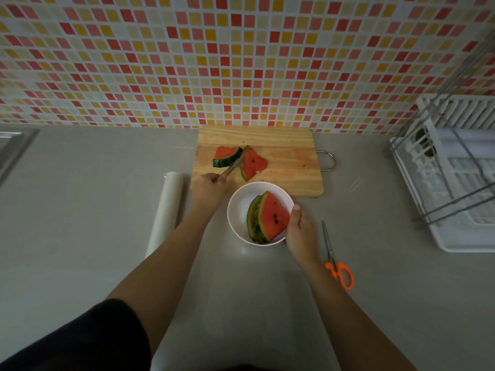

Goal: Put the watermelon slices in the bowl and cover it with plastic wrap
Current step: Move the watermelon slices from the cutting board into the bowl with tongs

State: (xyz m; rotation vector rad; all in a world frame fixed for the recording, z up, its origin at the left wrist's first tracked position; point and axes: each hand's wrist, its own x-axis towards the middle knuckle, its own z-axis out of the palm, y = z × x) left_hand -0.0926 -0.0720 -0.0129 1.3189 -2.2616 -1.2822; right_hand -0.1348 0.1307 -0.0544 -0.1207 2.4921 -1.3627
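two slices on the board, more already in the bowl

the left hand (207, 187) is curled tight round the handle of a slim metal utensil (232, 166). whether it is a knife or a fork, i cannot tell from here. its far end lies against the rind of a watermelon slice (254, 163), which lies flat on the wooden cutting board (289, 162). a second slice (227, 156) lies just beside it to the left, also flat on the board, with the utensil running between the two rinds.

the right hand (300, 232) holds the white bowl (237, 210) at its right edge. the thumb is hooked over the rim and the other fingers are hidden behind the bowl. the bowl stands on the grey counter (267, 290), and its far edge overlaps the near edge of the board. inside it, stacked slices (272, 218) stand on edge and lean on each other, red flesh to the right and green rinds to the left. how many there are i cannot count.

the roll of plastic wrap (166, 210) lies on the counter left of the left forearm, near the board's left corner, with no hand on it. orange-handled scissors (332, 257) lie closed to the right of the right wrist, blades pointing away. a white dish rack (455, 178) stands at the far right by the tiled wall (241, 62), and the edge of a sink (10, 148) shows at the far left.
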